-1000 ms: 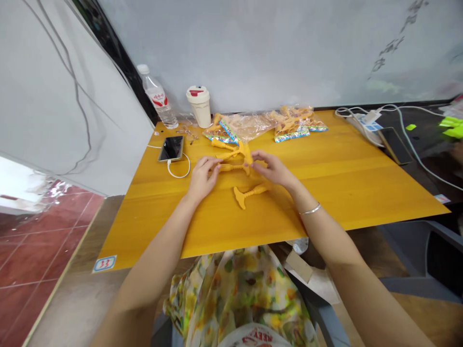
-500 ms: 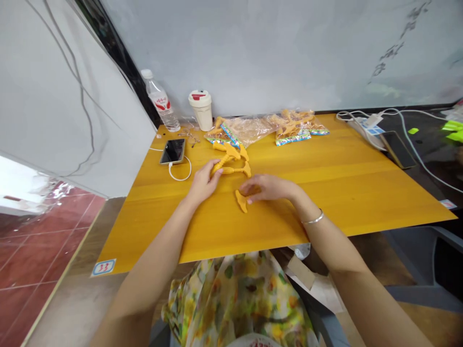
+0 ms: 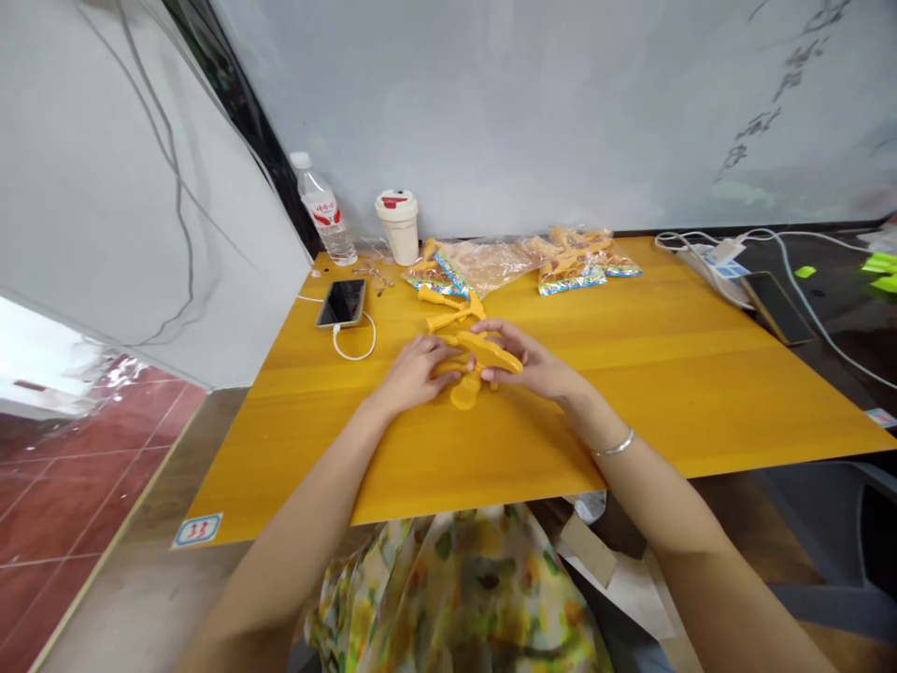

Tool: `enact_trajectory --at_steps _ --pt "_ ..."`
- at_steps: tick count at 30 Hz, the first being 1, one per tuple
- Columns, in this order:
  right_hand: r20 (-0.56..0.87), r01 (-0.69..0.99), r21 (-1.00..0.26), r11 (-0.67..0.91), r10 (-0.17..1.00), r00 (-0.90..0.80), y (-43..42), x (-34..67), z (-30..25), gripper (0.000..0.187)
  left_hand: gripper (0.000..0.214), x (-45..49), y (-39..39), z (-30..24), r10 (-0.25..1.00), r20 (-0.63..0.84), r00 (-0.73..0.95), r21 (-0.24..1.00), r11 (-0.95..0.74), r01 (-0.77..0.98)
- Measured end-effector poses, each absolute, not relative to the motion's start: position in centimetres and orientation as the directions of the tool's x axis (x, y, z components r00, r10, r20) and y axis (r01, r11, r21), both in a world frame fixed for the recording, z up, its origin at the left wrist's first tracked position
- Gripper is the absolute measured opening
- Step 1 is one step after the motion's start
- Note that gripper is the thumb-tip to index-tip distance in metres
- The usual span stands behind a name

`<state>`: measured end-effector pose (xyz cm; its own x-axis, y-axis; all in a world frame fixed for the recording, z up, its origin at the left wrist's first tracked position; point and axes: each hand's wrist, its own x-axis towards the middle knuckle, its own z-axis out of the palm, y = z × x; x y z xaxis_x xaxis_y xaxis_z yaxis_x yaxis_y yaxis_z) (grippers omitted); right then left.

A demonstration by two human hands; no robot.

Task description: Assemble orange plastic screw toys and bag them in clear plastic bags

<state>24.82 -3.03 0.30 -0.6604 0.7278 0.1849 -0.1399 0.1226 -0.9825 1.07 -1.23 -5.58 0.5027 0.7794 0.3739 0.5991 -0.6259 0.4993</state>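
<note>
Orange-yellow plastic pieces (image 3: 487, 351)

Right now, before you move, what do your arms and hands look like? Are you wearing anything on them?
Both arms are bare, with no sleeves, gloves or cables on them. The left hand has no jewellery that I can see. The right hand has no glove either, and a thin silver bangle circles the right wrist.

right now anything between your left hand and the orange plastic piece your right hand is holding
Nothing visible: the left hand lies right beside the orange plastic piece held in the right hand. A second orange piece lies below them, not between.
</note>
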Motion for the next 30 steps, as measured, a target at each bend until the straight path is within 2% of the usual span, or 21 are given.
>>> enact_trajectory --at_steps 3,5,7,9,13,17,20,24,30 --pt "0.161 -0.186 -0.98 0.071 0.832 -0.53 -2.8 23.7 -0.9 0.069 0.035 0.6 -1.2 -4.5 0.839 0.442 0.318 0.679 -0.545 0.492" --pt "0.158 -0.24 -0.97 0.048 0.871 -0.465 -2.6 23.0 -1.8 0.067 0.041 0.6 -1.5 -4.1 0.862 0.422 0.281 0.79 -0.501 0.353" --pt "0.144 -0.279 -0.96 0.023 0.893 -0.425 -2.3 22.8 -2.5 0.057 0.039 0.8 -1.8 -4.0 0.857 0.39 0.337 0.826 -0.487 0.284" --pt "0.108 -0.262 -0.965 -0.012 0.894 -0.435 -1.9 22.9 -2.8 0.051 0.04 1.2 -2.1 -3.9 0.844 0.363 0.396 0.821 -0.49 0.293" --pt "0.037 -0.163 -0.985 -0.054 0.861 -0.508 -1.2 23.8 -2.7 0.046 0.037 1.6 -2.6 -3.6 0.855 0.334 0.397 0.807 -0.477 0.348" --pt "0.036 -0.242 -0.967 -0.08 0.898 -0.438 -0.9 24.0 -2.7 0.048 0.043 2.0 -2.7 -3.3 0.806 0.41 0.427 0.754 -0.563 0.339" --pt "0.033 -0.219 -0.971 -0.092 0.86 -0.509 -0.7 24.6 -2.5 0.048 0.035 1.9 -2.7 -3.1 0.81 0.408 0.421 0.748 -0.561 0.355" --pt "0.01 -0.021 -1.0 -0.006 0.738 -0.674 0.1 26.7 -1.8 0.049 0.025 1.2 -2.8 -2.6 0.782 0.362 0.506 0.704 -0.586 0.401" --pt "0.018 0.112 -0.989 0.098 0.827 -0.563 1.8 28.2 -3.2 0.037 0.021 1.8 -3.6 -2.3 0.704 0.19 0.684 0.507 -0.667 0.546"
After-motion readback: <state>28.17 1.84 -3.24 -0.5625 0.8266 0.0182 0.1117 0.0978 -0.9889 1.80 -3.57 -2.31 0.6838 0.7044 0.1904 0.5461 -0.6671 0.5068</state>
